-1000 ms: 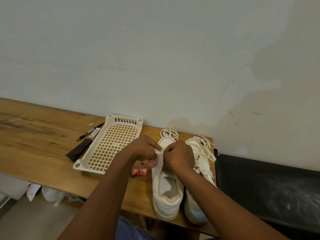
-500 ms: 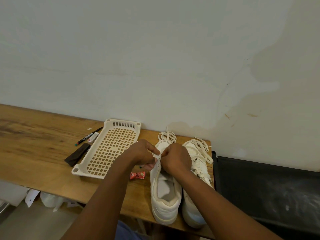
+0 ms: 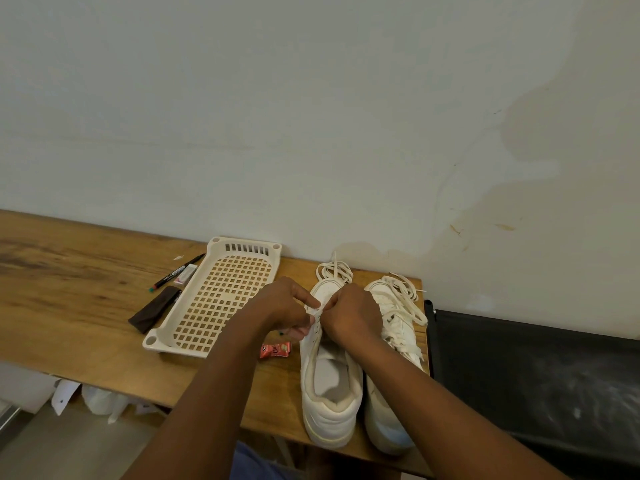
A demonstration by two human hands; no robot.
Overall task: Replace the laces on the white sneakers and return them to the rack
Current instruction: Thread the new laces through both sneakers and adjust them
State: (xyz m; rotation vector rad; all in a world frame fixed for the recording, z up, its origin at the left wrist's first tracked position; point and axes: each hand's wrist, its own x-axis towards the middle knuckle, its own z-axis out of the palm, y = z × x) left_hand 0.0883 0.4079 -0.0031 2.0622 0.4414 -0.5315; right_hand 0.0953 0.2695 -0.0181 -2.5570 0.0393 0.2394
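On the left of the wooden table [image 3: 69, 271] lie a marker pen [image 3: 175, 273], a small eraser-like block [image 3: 186, 274] and a dark brown pouch [image 3: 154, 309], then a cream plastic basket tray [image 3: 218, 299] with nothing in it, which may be the rack the shoes go back to. Just beside its near corner sits a red candy wrapper [image 3: 275, 350]. The left hand [image 3: 282, 306] pinches the eyelet flap of the left sneaker [image 3: 329, 375], and the right hand [image 3: 353, 315] is curled over the same spot, seemingly gripping a lace end, though the pinch itself is hidden. A loose lace [image 3: 334, 271] lies coiled at this shoe's toe, so threading looks barely begun. The right sneaker [image 3: 398, 323], touching the first, carries a loose tangle of laces; whether these are old or new I cannot tell. Both shoes are on the table, not on any rack, so most of the job remains. A dark surface [image 3: 536, 375] borders the table's right edge. Nothing blocks the hands.
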